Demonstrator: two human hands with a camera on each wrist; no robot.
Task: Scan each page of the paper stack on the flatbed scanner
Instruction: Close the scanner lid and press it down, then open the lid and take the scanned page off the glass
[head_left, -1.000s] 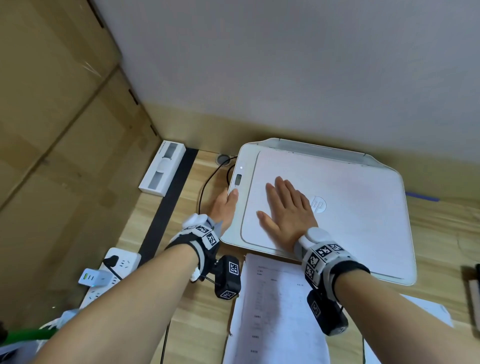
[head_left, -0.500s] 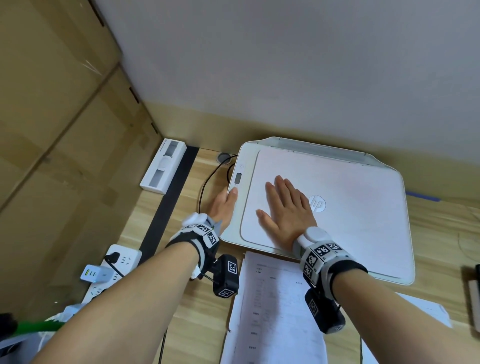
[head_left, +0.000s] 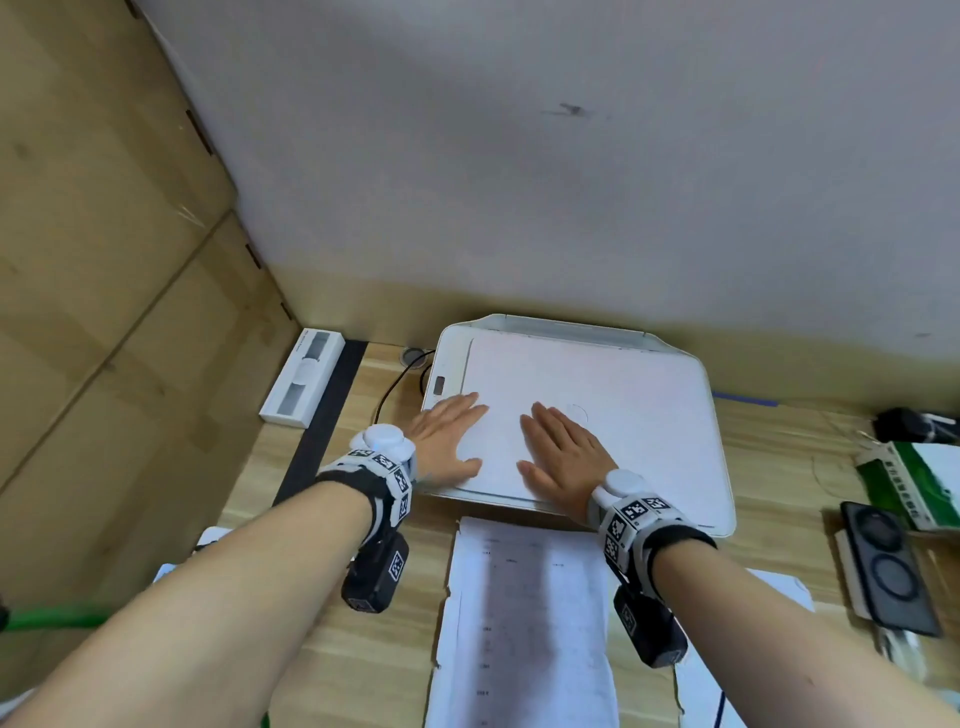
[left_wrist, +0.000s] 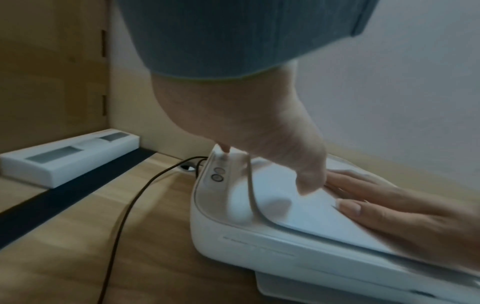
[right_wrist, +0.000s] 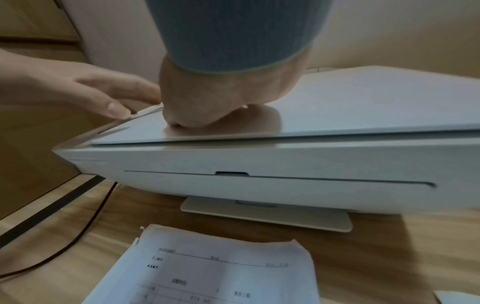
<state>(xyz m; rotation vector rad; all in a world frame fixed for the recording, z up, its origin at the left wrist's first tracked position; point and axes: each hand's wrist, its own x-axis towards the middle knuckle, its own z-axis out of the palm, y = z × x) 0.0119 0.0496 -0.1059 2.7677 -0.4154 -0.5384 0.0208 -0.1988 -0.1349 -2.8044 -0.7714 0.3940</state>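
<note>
The white flatbed scanner (head_left: 623, 405) stands on the wooden desk with its lid down. My right hand (head_left: 558, 454) lies flat on the front left part of the lid, fingers straight; its palm presses the lid (right_wrist: 363, 102). My left hand (head_left: 449, 436) lies flat beside it across the scanner's left edge, with fingers over the control strip (left_wrist: 218, 174) and the thumb at the lid's edge. The paper stack (head_left: 524, 623), printed side up, lies on the desk just in front of the scanner (right_wrist: 259, 160), under my wrists. Whatever is under the lid is hidden.
A long white box (head_left: 301, 384) lies at the back left by a black strip, and a black cable (head_left: 389, 395) runs left of the scanner. A phone (head_left: 883, 566) and a green and white box (head_left: 919, 478) sit at the right. Another sheet (head_left: 727, 686) lies under my right forearm.
My left hand has moved from beside the scanner's left edge up onto its top, next to the right hand. The right hand stays flat on the lid. The head view has shifted.
</note>
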